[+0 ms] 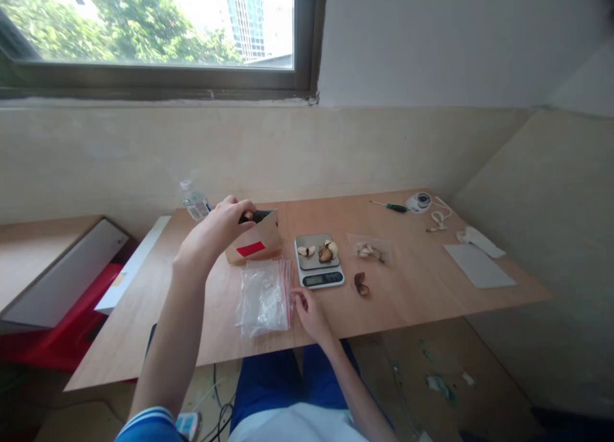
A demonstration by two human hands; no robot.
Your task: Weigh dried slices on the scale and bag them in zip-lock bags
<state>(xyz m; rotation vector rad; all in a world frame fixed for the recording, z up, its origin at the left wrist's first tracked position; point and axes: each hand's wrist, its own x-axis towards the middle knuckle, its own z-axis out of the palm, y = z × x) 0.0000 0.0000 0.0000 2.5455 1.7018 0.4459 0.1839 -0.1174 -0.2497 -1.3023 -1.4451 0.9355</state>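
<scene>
One tan box (263, 238), red-labelled, sits below left hand (226, 219); right hand (311, 312) beside clear bags (263, 301); both grips unclear.

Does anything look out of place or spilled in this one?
Two things: a curled brown piece lies loose on the tabletop beside the scale, which holds other pieces; and scraps of litter are scattered on the floor.

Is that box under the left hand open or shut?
Open: the box shows its dark inside at the top, right beside the fingers of the left hand.
</scene>
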